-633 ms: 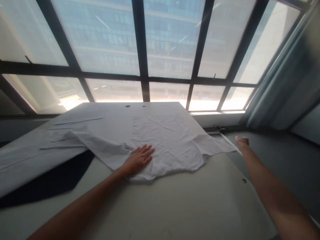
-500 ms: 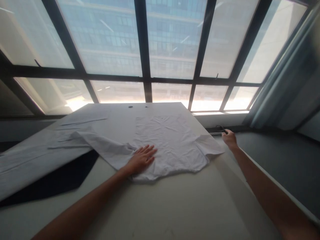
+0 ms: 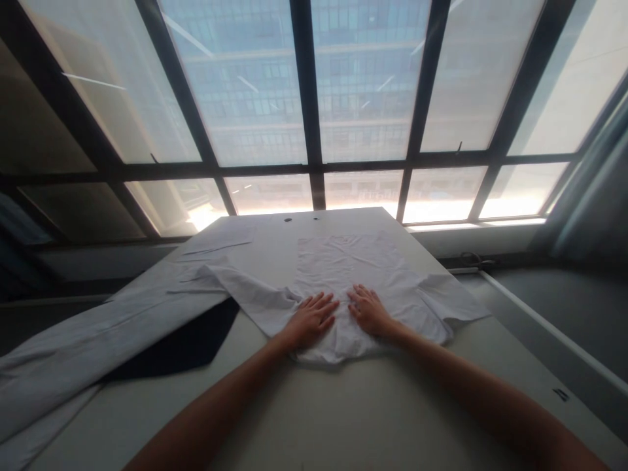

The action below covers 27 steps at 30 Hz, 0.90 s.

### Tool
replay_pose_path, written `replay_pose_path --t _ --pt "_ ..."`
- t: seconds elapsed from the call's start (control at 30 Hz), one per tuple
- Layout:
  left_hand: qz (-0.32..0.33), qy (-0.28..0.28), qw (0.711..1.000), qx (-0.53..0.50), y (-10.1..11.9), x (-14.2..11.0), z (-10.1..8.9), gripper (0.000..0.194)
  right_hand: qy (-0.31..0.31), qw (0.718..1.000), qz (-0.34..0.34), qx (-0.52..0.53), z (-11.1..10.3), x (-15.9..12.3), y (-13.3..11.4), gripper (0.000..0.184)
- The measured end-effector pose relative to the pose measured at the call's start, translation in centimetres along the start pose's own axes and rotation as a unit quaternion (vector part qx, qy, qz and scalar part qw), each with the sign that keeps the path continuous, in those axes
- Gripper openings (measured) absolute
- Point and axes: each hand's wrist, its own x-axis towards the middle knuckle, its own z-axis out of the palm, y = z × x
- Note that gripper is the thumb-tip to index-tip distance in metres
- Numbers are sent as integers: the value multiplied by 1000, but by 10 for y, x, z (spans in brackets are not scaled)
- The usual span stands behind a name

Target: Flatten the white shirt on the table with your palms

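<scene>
A white T-shirt (image 3: pixel 353 275) lies spread flat on a pale table (image 3: pixel 343 405), its sleeves reaching left and right. My left hand (image 3: pixel 311 319) rests palm down on the shirt's near part, fingers apart. My right hand (image 3: pixel 369 310) lies flat beside it on the same cloth, a small gap between the two hands. Neither hand grips anything.
Long white fabric (image 3: pixel 88 347) runs along the table's left side over a dark cloth (image 3: pixel 191 343). Scissors (image 3: pixel 473 260) lie on the ledge at the right, beside a white rod (image 3: pixel 549 327). Large windows rise behind the table; a curtain (image 3: pixel 593 196) hangs at right.
My right hand came back from the ledge at the right and now lies flat on the shirt next to my left hand. The view has shifted to the left.
</scene>
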Motion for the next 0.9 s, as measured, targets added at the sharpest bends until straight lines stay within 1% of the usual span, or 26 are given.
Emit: replay_pose_path --t 0.1,0.17,0.23,0.3,0.37,0.47,0.53,0.63,0.67,0.7,0.73,0.8,0.83,0.87,0.9 --pt "-2 1 1000 1 -1 0 3 50 36 997 -40 46 -12 -14 4 38" --pt "-3 1 1000 -1 -1 1 3 50 23 995 -77 60 -26 -28 3 31" --pt "-2 0 1000 -5 1 1 1 50 -26 995 -86 45 -41 -41 0 30" --pt "-2 -4 1000 -9 3 0 -3 51 -78 994 -69 13 -54 -49 -2 36" --pt "-5 -12 1000 -14 6 0 -7 51 -127 990 -61 -8 -65 -50 -2 44" --pt "-12 -21 1000 -17 7 0 -10 52 -189 978 -84 -13 -80 -48 -1 50" --pt "-14 -27 999 -15 7 -1 -10 52 -224 969 -103 -11 -90 -49 -3 45" --pt "-12 -27 1000 -6 8 -2 -13 51 -262 958 -120 4 -106 -63 -14 24" --pt "-6 -24 1000 -3 9 -2 -15 50 -279 952 -124 20 -111 -70 -17 21" --pt "4 -23 1000 -2 12 -2 -18 48 -305 943 -127 45 -115 -77 -20 22" --pt "18 -23 1000 -6 16 -2 -20 47 -340 928 -131 78 -120 -84 -21 27" --pt "56 -25 998 -25 28 -3 -25 45 -434 876 -138 161 -127 -92 -20 40" --pt "75 -27 996 -40 36 -3 -27 45 -463 851 -140 204 -128 -92 -17 45" --pt "93 -31 994 -56 45 -4 -28 46 -460 843 -137 242 -127 -91 -13 46" --pt "111 -35 991 -73 54 -5 -28 48 -419 857 -129 271 -124 -88 -8 46"
